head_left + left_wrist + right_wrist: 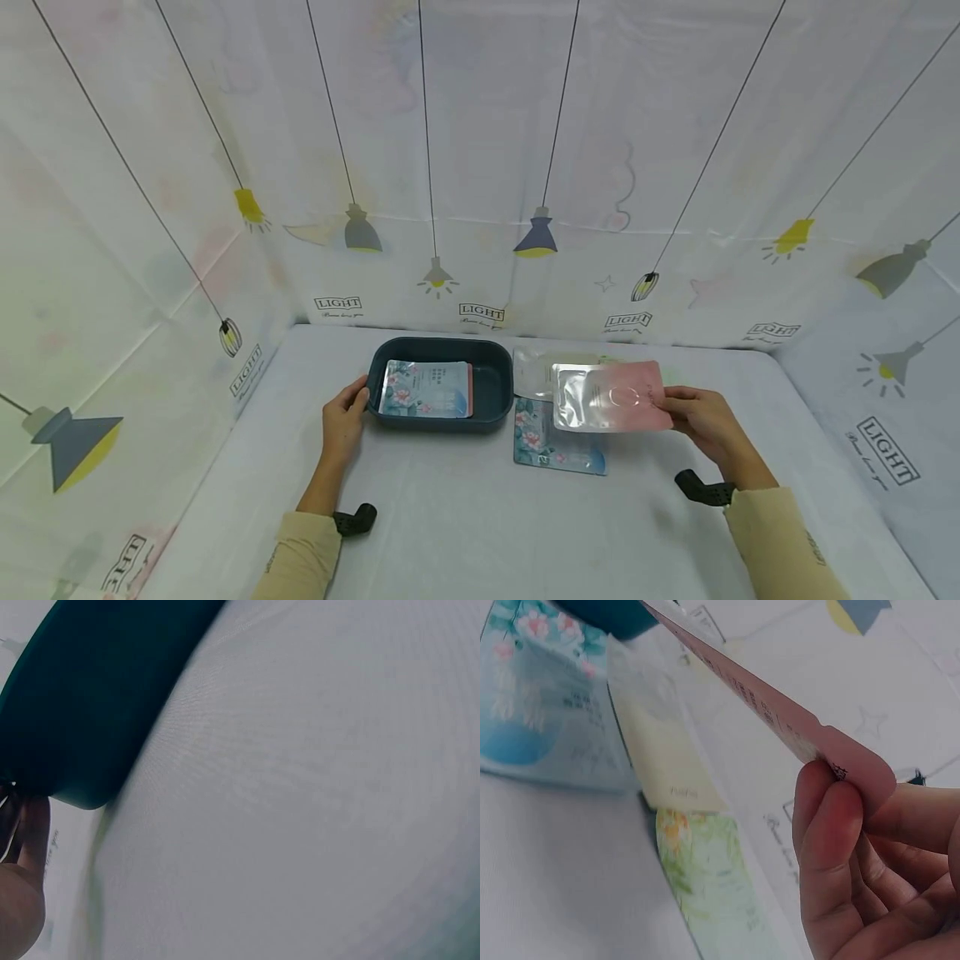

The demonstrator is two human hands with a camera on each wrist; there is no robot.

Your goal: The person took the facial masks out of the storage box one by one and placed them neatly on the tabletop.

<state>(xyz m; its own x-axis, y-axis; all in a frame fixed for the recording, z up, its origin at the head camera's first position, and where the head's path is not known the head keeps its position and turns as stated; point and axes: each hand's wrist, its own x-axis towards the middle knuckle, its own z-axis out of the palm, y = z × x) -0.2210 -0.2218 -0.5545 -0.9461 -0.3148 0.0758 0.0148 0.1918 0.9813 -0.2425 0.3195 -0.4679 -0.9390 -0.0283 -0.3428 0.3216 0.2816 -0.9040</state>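
My right hand (701, 421) pinches the right edge of a pink and silver sheet-mask packet (611, 396), held up off the table. In the right wrist view the pink packet (780, 712) is seen nearly edge-on between thumb and fingers. My left hand (345, 423) grips the left end of a dark blue basin (495, 392). Inside the basin lies a blue floral packet (427, 390), with a pink edge showing beneath it. Another blue floral packet (558, 446) lies on the table, partly under the held one.
Behind the held packet, a pale cream packet (664, 750) and a green floral packet (712, 877) lie on the white-covered table (480, 533). A curtain printed with lamps (480, 167) rises at the back and sides. Each wrist wears a black camera mount.
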